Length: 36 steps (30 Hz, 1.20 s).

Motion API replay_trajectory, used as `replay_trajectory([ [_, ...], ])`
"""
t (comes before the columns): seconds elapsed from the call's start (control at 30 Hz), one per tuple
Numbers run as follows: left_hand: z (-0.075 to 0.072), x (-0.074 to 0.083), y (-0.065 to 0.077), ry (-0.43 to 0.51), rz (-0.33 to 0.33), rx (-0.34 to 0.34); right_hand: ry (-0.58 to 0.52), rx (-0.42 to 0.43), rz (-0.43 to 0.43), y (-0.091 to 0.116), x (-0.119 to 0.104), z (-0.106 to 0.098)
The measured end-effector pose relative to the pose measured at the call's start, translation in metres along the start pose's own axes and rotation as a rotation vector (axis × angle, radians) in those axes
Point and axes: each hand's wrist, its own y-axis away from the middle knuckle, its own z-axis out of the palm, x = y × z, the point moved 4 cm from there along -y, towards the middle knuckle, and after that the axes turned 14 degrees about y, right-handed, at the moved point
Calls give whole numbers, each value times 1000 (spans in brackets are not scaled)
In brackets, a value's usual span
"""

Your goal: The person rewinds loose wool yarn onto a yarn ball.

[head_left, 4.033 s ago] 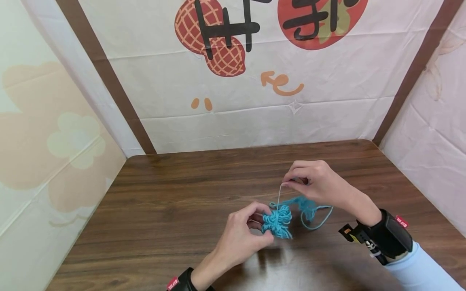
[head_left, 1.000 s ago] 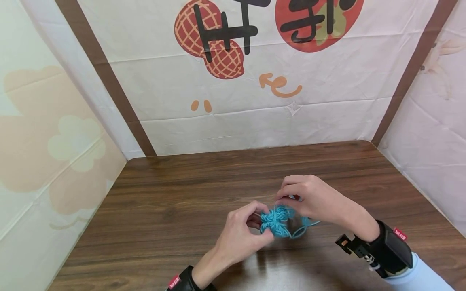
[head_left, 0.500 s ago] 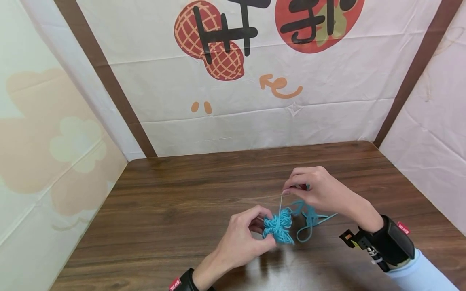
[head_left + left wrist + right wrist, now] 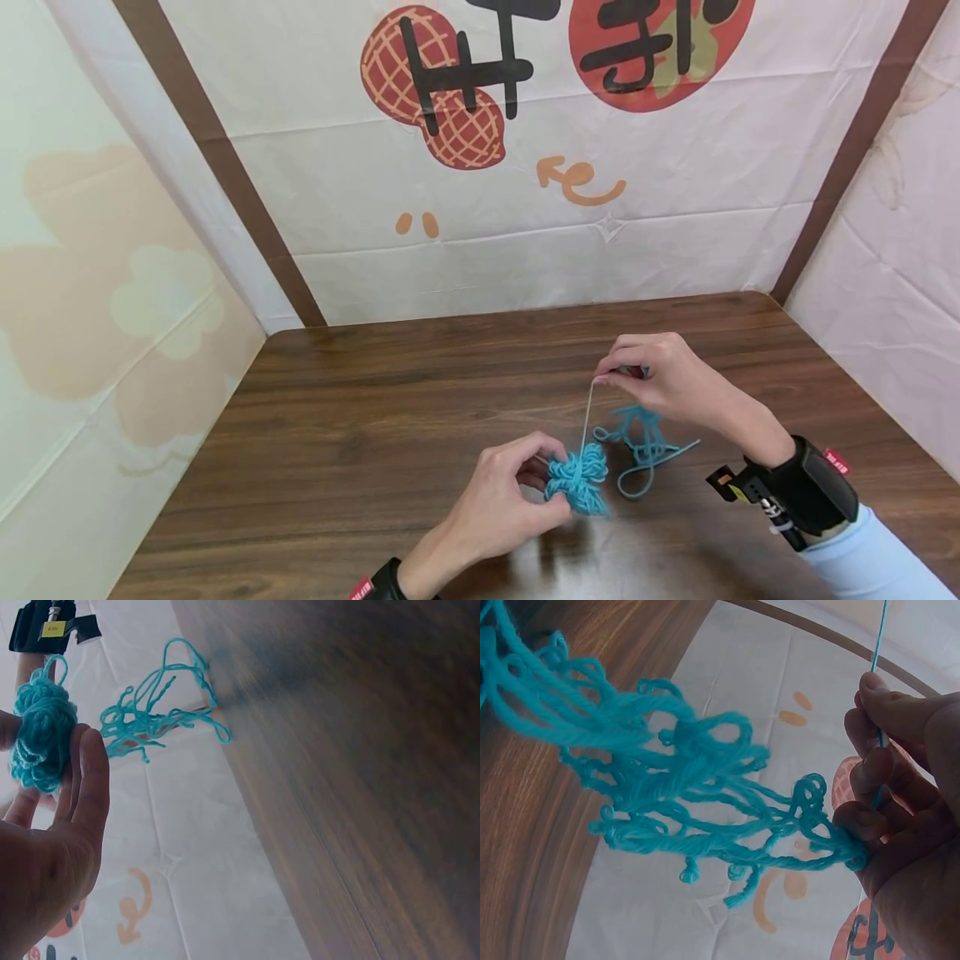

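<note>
A small looped bundle of turquoise yarn is pinched between the thumb and fingers of my left hand, just above the table. Up from its middle runs a taut strand of yarn to my right hand, whose thumb and fingertips pinch it. In the right wrist view the strand passes through the curled fingers, and a loose tangle of turquoise yarn hangs from the same hand. The left wrist view shows the bundle from the side, with the tangle dangling beyond it.
The brown wooden table lies under both hands. White printed cloth stands along its back edge, and further cloth panels rise at the left and right.
My right hand dipped close to the bundle a second ago, then rose up and right, drawing the strand taut. The left hand keeps its hold and has shifted slightly right and down.
</note>
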Motion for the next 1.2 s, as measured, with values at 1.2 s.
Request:
replay_trajectory([
  [1.2, -31, -13, -12, 961, -136, 393, -31, -174, 0, 14, -10, 31],
])
